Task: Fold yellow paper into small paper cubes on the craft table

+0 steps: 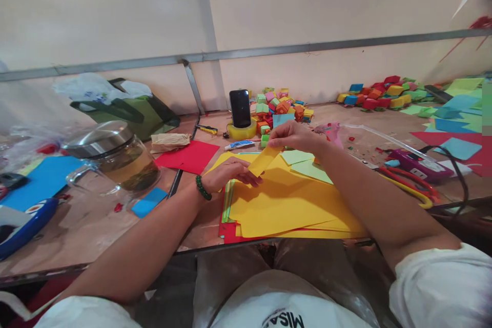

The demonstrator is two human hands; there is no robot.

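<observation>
A narrow yellow paper strip (pixel 265 160) is stretched slantwise between my two hands, above a stack of yellow paper sheets (pixel 292 205). My left hand (pixel 230 171), with a dark green bead bracelet at the wrist, has its fingers closed at the strip's lower end. At the upper end, my right hand (pixel 294 136) pinches the strip between thumb and fingers. Green and red sheets show under the left side of the yellow stack. Pale green paper pieces (pixel 311 166) lie beneath my right wrist.
A phone (pixel 240 107) stands in a yellow tape roll (pixel 242 130) before a pile of small coloured paper boxes (pixel 282 107). Left are a glass teapot (pixel 119 159) and red paper (pixel 190 157). Scissors (pixel 407 184) and a purple device (pixel 418 164) lie at right.
</observation>
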